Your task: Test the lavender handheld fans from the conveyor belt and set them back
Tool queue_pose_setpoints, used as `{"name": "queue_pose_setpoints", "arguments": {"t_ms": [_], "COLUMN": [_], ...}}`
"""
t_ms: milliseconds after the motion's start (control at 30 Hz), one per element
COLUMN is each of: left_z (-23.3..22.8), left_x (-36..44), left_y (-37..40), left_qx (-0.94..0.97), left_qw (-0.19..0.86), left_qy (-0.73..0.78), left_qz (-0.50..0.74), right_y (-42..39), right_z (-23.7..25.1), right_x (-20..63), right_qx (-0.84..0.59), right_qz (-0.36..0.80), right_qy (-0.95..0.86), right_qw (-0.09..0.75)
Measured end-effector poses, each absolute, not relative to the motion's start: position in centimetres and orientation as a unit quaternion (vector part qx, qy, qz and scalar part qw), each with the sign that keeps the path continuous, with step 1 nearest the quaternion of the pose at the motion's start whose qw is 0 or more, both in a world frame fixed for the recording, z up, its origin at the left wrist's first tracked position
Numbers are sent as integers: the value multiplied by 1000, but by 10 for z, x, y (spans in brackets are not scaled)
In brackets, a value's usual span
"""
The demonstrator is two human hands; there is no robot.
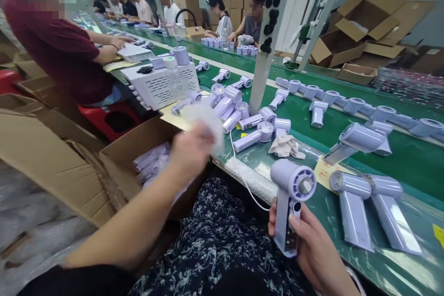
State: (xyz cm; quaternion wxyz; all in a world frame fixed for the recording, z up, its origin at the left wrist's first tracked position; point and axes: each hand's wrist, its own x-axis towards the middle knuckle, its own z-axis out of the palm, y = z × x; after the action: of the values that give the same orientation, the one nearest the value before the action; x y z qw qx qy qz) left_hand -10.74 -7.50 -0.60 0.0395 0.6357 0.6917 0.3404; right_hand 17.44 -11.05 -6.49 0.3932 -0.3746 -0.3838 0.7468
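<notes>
No text can be read; the yellow note (324, 173) on the green surface (409, 162) bears red handwriting too blurred to make out.

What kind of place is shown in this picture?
Probably a factory assembly line: many identical lilac handheld fans lie on a long green conveyor belt, a row of seated workers sits along it, with cardboard cartons behind.

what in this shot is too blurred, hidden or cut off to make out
Head view only:
- Left hand: motion blur hides what the white thing is.
- Right hand: grips a fan; wrist cut off by bottom edge.
- Box: arm covers the bagged contents.
</notes>
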Motion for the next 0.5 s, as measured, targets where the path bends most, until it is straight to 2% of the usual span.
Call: {"name": "queue_pose_setpoints", "arguments": {"t_ms": [200, 300, 400, 500], "left_z": [-43, -52, -61, -70], "left_x": [-7, 4, 3, 0], "left_y": [-28, -13, 0, 6], "left_qx": [794, 795, 787, 771], "left_qw": [252, 314, 368, 414], "left_qy": [527, 493, 466, 446], "left_qz": [169, 161, 169, 185], "right_y": [-119, -123, -124, -116], "right_z": [-71, -73, -73, -75], "right_x": [208, 219, 217, 209], "right_qx": [-526, -585, -578, -559], "right_qz": [587, 492, 411, 299], "right_qy": [-436, -484, -570, -684], "right_qw": [434, 427, 415, 361]}}
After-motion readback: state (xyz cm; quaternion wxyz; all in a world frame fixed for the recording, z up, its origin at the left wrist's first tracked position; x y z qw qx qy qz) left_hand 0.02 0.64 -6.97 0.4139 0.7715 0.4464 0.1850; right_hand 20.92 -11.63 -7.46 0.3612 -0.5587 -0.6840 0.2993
